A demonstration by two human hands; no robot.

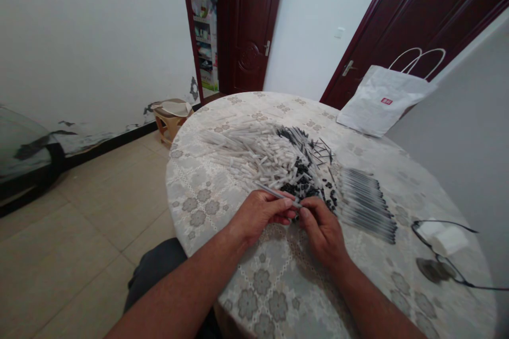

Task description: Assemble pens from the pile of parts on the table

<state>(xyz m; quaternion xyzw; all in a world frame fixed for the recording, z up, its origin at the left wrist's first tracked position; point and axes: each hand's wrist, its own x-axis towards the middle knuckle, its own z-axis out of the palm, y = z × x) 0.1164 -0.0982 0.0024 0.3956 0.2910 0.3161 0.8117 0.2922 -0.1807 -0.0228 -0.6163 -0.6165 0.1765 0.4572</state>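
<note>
My left hand (260, 215) pinches a thin, pale grey pen barrel (269, 189) that slants up to the left. Fingers of my right hand (323, 229) are closed at the barrel's lower end; whatever small part may be between them is hidden. Just beyond both hands lie small black pen parts (304, 180), loosely heaped. A large pile of whitish translucent tubes (246, 151) spreads behind and to the left. Thin dark sticks (322, 151), which look like refills, lie at the back of the heap. To the right, pens with dark ends (366, 204) are laid side by side in a row.
A patterned cloth covers the round table (262, 302). Eyeglasses (437, 257) and a white tissue pack (449, 241) lie at the right. A white paper bag (384, 98) stands at the back right edge. A stool (169, 122) is on the floor beyond the left edge.
</note>
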